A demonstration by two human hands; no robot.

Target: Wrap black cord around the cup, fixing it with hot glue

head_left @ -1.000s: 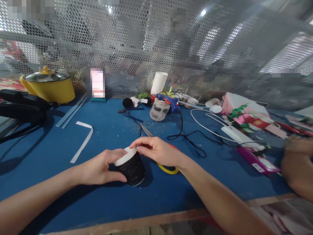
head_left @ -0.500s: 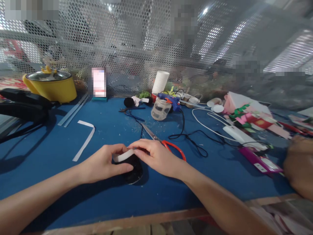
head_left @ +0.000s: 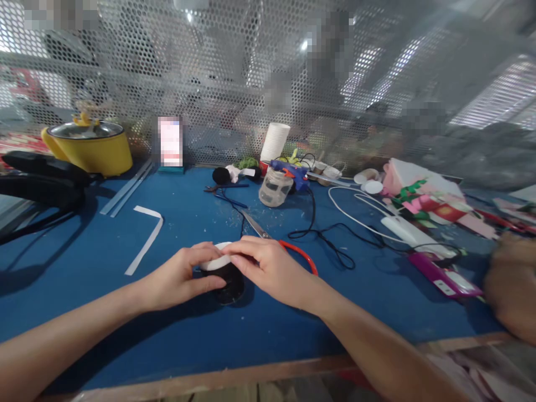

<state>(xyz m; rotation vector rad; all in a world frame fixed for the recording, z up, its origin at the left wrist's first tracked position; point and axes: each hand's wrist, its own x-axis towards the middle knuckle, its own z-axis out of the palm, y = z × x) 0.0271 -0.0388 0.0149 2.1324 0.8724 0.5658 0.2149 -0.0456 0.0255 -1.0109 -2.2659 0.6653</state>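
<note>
A small black, rounded, cup-like object is between my hands, just above or on the blue table. A white strip curves along its upper rim. My left hand is closed around the object's left side, thumb in front and fingers behind. With its fingertips, my right hand pinches the strip at the rim. Behind my right hand lie scissors with orange-red handles, partly covered by it. Another white strip, bent near its top, rests on the table to the left.
At the back stand a yellow pot, a lit phone, a clear jar and a blue glue gun. Pliers lie centre back. Cables, a white power strip and a purple device are rightward. Another person's hand is far right.
The black object has tipped more upright between my hands. The white strip now lies along its rim as a wider curve. Both hands have stayed nearly in place.
</note>
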